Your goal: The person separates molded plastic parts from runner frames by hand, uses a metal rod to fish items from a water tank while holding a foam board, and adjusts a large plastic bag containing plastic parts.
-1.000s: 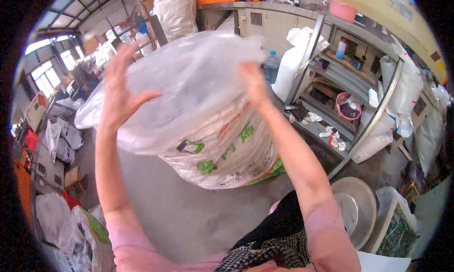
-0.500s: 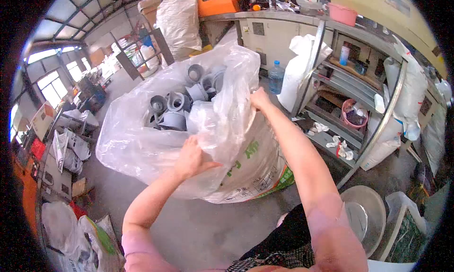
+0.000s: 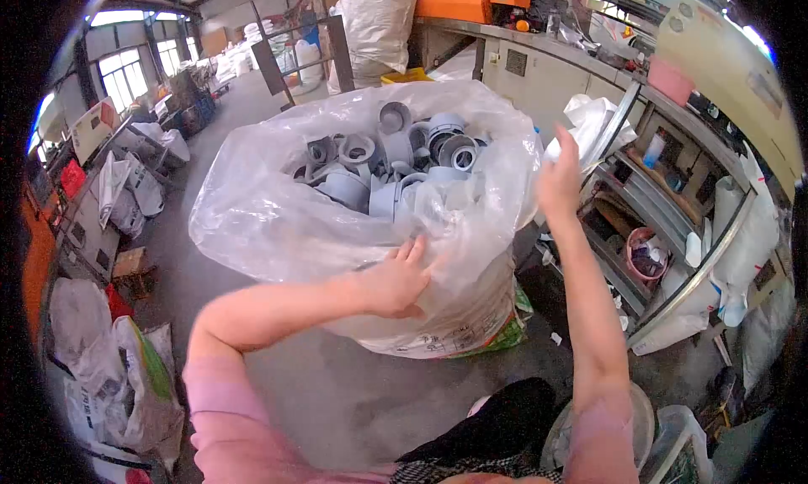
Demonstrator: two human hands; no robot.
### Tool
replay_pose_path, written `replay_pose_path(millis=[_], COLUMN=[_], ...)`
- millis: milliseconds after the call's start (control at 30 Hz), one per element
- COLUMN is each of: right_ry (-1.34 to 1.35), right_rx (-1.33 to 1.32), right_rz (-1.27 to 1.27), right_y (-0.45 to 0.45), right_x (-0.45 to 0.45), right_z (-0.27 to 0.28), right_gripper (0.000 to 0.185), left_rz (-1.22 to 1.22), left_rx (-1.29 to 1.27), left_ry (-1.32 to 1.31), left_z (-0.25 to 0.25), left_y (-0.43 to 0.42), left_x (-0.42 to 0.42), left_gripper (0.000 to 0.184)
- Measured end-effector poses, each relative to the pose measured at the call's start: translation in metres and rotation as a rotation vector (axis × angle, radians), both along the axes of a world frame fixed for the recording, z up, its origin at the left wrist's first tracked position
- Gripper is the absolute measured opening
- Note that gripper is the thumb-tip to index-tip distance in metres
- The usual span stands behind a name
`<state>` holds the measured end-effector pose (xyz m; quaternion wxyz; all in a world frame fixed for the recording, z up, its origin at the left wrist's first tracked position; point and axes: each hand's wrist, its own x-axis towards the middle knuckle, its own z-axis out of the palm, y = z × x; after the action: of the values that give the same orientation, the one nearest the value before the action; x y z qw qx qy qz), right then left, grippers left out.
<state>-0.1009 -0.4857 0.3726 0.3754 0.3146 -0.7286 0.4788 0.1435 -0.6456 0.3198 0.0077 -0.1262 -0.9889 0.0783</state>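
A large woven sack [image 3: 446, 332] stands on the floor in front of me, with a clear plastic liner bag [image 3: 244, 194] folded out over its rim. Grey plastic pipe fittings [image 3: 345, 185] fill its mouth, piled loosely. My left hand [image 3: 400, 282] lies against the near side of the liner, fingers spread and gripping nothing. At the bag's right edge, my right hand [image 3: 560, 181] is raised with fingers stretched upward, holding nothing; whether it touches the plastic I cannot tell.
To the right stands a metal step frame [image 3: 665, 206] with a pink basket [image 3: 646, 252] on it. An orange machine [image 3: 454, 0] is at the back. Filled sacks [image 3: 139, 383] lie at lower left, and a round basin [image 3: 640, 417] sits by my right arm.
My right hand has let go of the liner's edge and opened. The liner's right side has spread outward, uncovering more fittings. My left hand has slid along the front; the view has shifted.
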Motion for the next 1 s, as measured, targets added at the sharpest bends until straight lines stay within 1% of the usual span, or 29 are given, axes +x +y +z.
replay_pose_path(millis=[33, 67, 100, 133, 167, 200, 233, 267, 333, 367, 433, 467, 500, 533, 567, 600, 633, 667, 733, 767, 800, 833, 867, 933, 967, 1000], right_ry=[0.076, 0.152, 0.202, 0.247, 0.245, 0.051, -0.153, -0.155, -0.438, -0.439, -0.538, -0.542, -0.485, -0.428, -0.427, -0.432, -0.44, -0.444, -0.192, -0.194, -0.133, -0.07, -0.068, -0.109, -0.11, -0.065], right_rx=[0.091, 0.18, 0.413, 0.644, 0.643, 0.947, 1.244, 1.244, 1.296, 1.296, 1.18, 1.173, 1.143, 1.113, 1.113, 1.09, 1.071, 1.083, 0.851, 0.845, 0.776, 0.706, 0.699, 0.76, 0.756, 0.635], right_rz=[0.144, 0.286, 0.158, 0.028, 0.026, -0.013, -0.052, -0.052, 0.14, 0.127, 0.193, 0.186, 0.168, 0.153, 0.157, 0.166, 0.175, 0.181, 0.311, 0.318, 0.311, 0.299, 0.294, 0.214, 0.216, 0.23], right_y=[-0.01, -0.02, -0.031, -0.037, -0.04, -0.043, -0.043, -0.039, -0.022, -0.013, 0.004, 0.008, 0.008, 0.006, 0.005, 0.004, 0.004, 0.003, -0.002, -0.006, -0.009, -0.01, -0.011, -0.014, -0.017, -0.021], right_x=[0.013, 0.023, 0.044, 0.061, 0.065, 0.067, 0.067, 0.065, 0.055, 0.053, 0.051, 0.048, 0.043, 0.04, 0.043, 0.046, 0.049, 0.045, 0.031, 0.028, 0.023, 0.02, 0.019, 0.026, 0.025, 0.022], right_z=[0.012, 0.021, 0.03, 0.031, 0.025, 0.018, 0.009, -0.002, -0.023, -0.029, -0.04, -0.053, -0.071, -0.082, -0.082, -0.078, -0.077, -0.083, -0.097, -0.101, -0.101, -0.096, -0.091, -0.075, -0.074, -0.074], right_gripper=[0.048, 0.05, 0.052, 0.056, 0.056, 0.062, 0.07, 0.07, 0.084, 0.084, 0.096, 0.096, 0.099, 0.102, 0.102, 0.102, 0.103, 0.103, 0.102, 0.102, 0.1, 0.099, 0.099, 0.099, 0.099, 0.099], left_rz=[-0.001, -0.006, -0.012, 0.129, 0.279, 0.567, 0.629, 0.707, 0.78, 0.846, 0.902, 1.002, 1.106, 1.089, 1.064, 1.047, 0.983, 0.776, 0.607, 0.373, 0.365, 0.334, 0.294, 0.567, 0.568, 0.42], left_rx=[0.001, 0.093, 0.18, 0.324, 0.527, 0.63, 0.627, 0.294, -0.149, -0.12, -0.09, -0.021, 0.047, 0.15, 0.255, -0.113, -0.044, 0.086, 0.654, 1.136, 1.128, 0.553, -0.012, -0.335, -0.396, -0.364], left_ry=[0.003, -0.295, -0.593, -0.816, -0.96, -0.729, -0.422, -0.031, 0.513, 0.595, 0.676, 0.604, 0.528, 0.746, 0.962, 0.849, 1.035, 1.278, 1.204, 1.236, 1.238, 1.222, 1.146, 0.834, 0.65, 0.494], left_z=[0.035, 0.082, 0.116, 0.132, 0.144, 0.16, 0.167, 0.173, 0.13, 0.105, 0.071, 0.061, 0.058, 0.075, 0.103, 0.137, 0.17, 0.192, 0.228, 0.232, 0.228, 0.218, 0.208, 0.172, 0.152, 0.125], left_y=[0.001, -0.001, -0.012, -0.039, -0.08, -0.103, -0.145, -0.166, -0.244, -0.263, -0.297, -0.317, -0.327, -0.314, -0.296, -0.293, -0.283, -0.32, -0.297, -0.264, -0.26, -0.258, -0.258, -0.201, -0.167, -0.13], left_x=[0.0, -0.004, -0.02, -0.048, -0.079, -0.094, -0.113, -0.125, -0.133, -0.128, -0.128, -0.135, -0.141, -0.148, -0.153, -0.161, -0.165, -0.185, -0.19, -0.186, -0.186, -0.191, -0.194, -0.19, -0.179, -0.161], left_gripper=[0.08, 0.077, 0.074, 0.067, 0.055, 0.044, 0.042, 0.042, 0.052, 0.05, 0.049, 0.046, 0.042, 0.038, 0.035, 0.03, 0.028, 0.029, 0.057, 0.069, 0.069, 0.076, 0.083, 0.082, 0.076, 0.072])
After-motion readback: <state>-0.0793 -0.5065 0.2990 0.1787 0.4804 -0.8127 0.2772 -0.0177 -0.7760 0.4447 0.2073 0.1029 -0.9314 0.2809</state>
